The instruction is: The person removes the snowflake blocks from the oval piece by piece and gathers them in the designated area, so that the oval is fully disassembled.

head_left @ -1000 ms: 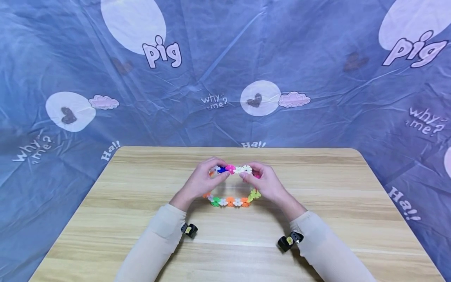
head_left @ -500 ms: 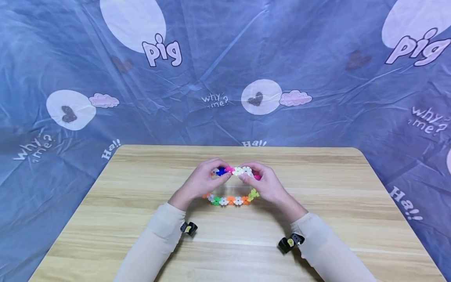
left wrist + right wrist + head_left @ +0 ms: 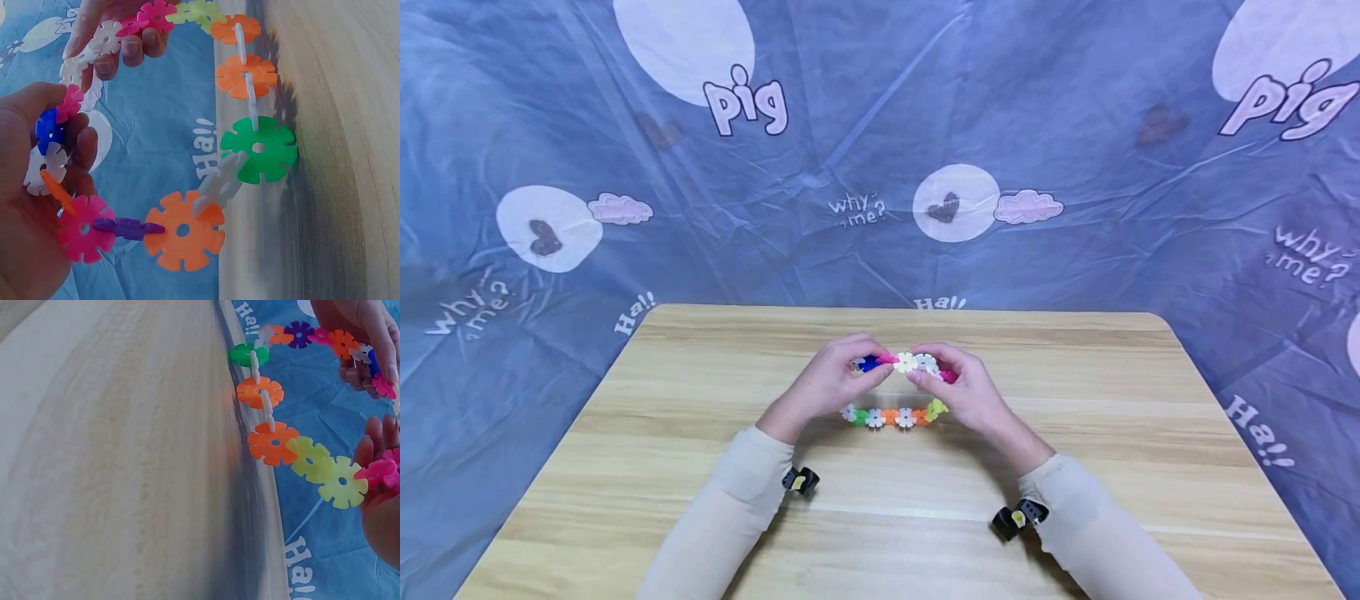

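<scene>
Both hands hold up a ring of slotted, flower-shaped plastic discs (image 3: pixel 905 417) over the table, its near side hanging lower. The left hand (image 3: pixel 831 382) pinches a pink disc (image 3: pixel 70 103) between thumb and fingers, beside a blue disc (image 3: pixel 50 131) and a white one. Facing it, the right hand (image 3: pixel 967 390) grips the neighbouring white discs (image 3: pixel 906 362), with more pink discs (image 3: pixel 381 474) lying against its palm. The pink disc and the white one meet between the two hands. Green (image 3: pixel 259 150), orange (image 3: pixel 184 230), purple (image 3: pixel 130 229) and yellow (image 3: pixel 342 482) discs make up the hanging part.
The wood-grain table (image 3: pixel 880 533) spreads under the hands. A blue printed cloth (image 3: pixel 820 167) hangs behind it and at both sides. Black wrist cameras (image 3: pixel 801 482) sit at both sleeve cuffs.
The pink disc in the left hand has turned nearly edge-on in the head view. The hanging side of the ring has risen a little in that view, while both hands stay almost in place.
</scene>
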`<state>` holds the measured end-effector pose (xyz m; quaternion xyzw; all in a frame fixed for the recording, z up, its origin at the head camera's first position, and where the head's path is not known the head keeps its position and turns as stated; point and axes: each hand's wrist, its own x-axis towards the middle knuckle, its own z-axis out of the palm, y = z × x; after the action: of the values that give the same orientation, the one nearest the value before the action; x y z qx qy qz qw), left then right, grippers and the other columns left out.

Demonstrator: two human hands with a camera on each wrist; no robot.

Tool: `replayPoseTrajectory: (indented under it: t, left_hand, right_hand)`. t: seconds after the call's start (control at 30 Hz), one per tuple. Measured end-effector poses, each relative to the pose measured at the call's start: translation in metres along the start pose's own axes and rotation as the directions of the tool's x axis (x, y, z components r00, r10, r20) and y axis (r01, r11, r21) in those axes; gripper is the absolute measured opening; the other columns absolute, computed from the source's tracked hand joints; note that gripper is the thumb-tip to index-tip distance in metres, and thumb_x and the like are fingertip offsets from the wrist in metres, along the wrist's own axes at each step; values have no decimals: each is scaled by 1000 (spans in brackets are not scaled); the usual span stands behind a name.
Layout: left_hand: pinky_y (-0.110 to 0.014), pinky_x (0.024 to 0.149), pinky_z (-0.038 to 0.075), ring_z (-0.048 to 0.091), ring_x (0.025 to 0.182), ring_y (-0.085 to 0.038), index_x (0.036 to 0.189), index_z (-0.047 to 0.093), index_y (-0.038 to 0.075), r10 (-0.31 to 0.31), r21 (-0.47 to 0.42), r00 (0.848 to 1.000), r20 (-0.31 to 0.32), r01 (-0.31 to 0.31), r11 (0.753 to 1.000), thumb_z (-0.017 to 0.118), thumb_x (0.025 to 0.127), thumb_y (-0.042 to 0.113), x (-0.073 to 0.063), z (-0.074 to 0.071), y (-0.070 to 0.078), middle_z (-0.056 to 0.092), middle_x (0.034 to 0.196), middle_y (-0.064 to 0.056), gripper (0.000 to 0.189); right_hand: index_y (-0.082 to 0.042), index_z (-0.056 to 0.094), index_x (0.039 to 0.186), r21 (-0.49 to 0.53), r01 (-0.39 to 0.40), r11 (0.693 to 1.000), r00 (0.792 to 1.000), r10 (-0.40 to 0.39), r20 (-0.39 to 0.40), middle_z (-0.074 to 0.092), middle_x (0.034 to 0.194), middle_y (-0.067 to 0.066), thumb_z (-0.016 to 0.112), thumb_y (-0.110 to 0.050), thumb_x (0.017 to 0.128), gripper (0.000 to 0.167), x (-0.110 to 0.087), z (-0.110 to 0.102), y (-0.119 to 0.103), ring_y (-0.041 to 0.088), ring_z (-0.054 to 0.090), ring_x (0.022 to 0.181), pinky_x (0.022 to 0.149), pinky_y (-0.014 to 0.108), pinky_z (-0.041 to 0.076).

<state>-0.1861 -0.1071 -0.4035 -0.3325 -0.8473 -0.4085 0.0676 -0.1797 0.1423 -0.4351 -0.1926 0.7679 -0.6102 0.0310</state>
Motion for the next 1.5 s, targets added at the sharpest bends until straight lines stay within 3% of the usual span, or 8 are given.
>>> replayPoseTrajectory:
  t: [0.3,0.5,0.7,0.97,1.3,1.5]
  left_hand:
    - [-27,81,60,69,90,-16,109,81,8,31,-19,999,-6,-31,999,77,99,11,1,0,-2,76,103,-5,11]
    - [-26,80,60,69,90,-14,109,81,9,34,-40,999,0,-34,999,78,99,11,0,0,-3,76,103,-4,11]
    - [-25,77,59,67,87,-12,108,81,10,45,-57,999,-3,-45,997,77,100,11,-1,1,-5,75,101,-3,9]
    - [-25,76,58,66,85,-11,105,81,10,51,-64,998,-27,-52,997,76,99,9,-2,1,-5,75,99,-3,8]
    - [-25,74,58,67,81,-15,97,80,6,193,-42,974,-119,-200,979,78,93,0,0,5,-7,75,93,-6,7]
    - [-26,78,60,69,86,-14,101,79,7,157,-1,985,-78,-157,988,78,97,6,0,4,-6,75,98,-4,5]
  right_hand:
    - [-5,69,138,-16,-4,1000,1000,4,8,75,113,16,77,-13,100,40,-1,2,-3,9,66,81,68,22,57]
    - [-3,69,137,-38,13,999,1000,-13,0,74,112,17,77,-12,100,39,-2,5,-4,10,64,78,66,23,56]
    - [-4,68,139,-54,6,999,1000,-5,6,74,114,17,76,-15,101,40,-4,7,-4,20,67,80,66,23,56]
    - [-7,66,141,-39,10,999,1000,-9,19,73,110,15,76,-16,101,42,-5,9,-4,15,64,76,65,23,56]
    - [-4,68,137,-54,68,996,998,-68,-8,73,108,16,76,-11,100,38,-4,11,-5,9,64,77,67,23,56]
    - [-4,68,136,-45,66,997,998,-67,-3,74,113,18,75,-12,101,37,-3,11,-5,9,67,79,68,24,59]
